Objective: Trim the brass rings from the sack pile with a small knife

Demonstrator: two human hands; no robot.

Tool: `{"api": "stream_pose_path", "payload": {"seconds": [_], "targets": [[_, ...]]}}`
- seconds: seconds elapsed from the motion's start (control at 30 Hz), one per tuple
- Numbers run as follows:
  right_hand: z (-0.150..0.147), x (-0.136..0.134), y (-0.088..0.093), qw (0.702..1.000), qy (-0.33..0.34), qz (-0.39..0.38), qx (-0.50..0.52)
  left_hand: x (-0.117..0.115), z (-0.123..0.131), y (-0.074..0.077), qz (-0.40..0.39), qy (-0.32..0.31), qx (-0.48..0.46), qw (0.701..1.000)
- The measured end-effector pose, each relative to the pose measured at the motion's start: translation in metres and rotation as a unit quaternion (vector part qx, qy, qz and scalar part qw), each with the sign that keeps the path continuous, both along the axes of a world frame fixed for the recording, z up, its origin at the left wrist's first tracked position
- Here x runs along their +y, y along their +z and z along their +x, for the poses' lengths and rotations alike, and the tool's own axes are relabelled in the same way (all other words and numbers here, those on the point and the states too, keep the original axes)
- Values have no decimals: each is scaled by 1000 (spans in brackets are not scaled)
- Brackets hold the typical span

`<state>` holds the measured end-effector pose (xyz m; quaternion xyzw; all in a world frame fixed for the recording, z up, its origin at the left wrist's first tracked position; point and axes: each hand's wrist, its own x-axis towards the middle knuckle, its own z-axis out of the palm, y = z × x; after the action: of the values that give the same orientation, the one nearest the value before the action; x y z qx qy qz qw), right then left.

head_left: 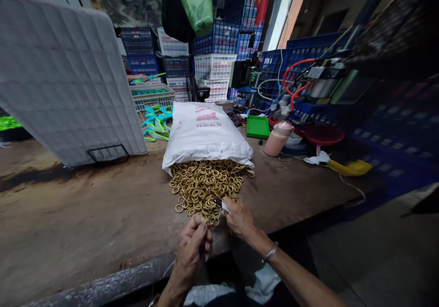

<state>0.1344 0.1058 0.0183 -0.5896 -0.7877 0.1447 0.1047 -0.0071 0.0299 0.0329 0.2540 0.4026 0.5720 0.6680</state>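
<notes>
A white sack (206, 131) lies on the worn brown table (85, 215), its mouth towards me, and several brass-coloured rings (206, 185) spill out of it in a heap. My left hand (192, 247) is curled closed at the table's near edge, just in front of the heap; what it pinches is hidden. My right hand (240, 218) rests at the heap's near edge with its fingers pinched round a small white piece, touching the rings. A metal bracelet (270, 253) sits on my right wrist.
A grey quilted panel (65, 78) leans at the left. A pink bottle (278, 137), green tray (258, 126), red bowl (322, 134) and yellow scoop (350, 167) stand right of the sack. Turquoise plastic parts (156, 121) lie behind. Stacked crates (212, 64) and a machine with red hoses (308, 78) fill the back.
</notes>
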Motion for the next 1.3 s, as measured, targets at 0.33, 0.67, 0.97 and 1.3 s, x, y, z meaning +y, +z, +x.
{"api": "stream_pose_path", "payload": {"seconds": [0.33, 0.67, 0.97, 1.3], "targets": [[-30, 14, 4, 998, -30, 17, -49, 4, -13, -12, -10, 27, -56, 998], [-25, 18, -6, 999, -8, 41, -31, 10, -21, -22, -84, 37, -151, 984], [-22, -1, 10, 988, 101, 49, 110, 19, -17, -17, -47, 54, -49, 996], [-36, -11, 8, 955, 78, -43, 283, 17, -13, -21, -14, 54, 129, 990]]}}
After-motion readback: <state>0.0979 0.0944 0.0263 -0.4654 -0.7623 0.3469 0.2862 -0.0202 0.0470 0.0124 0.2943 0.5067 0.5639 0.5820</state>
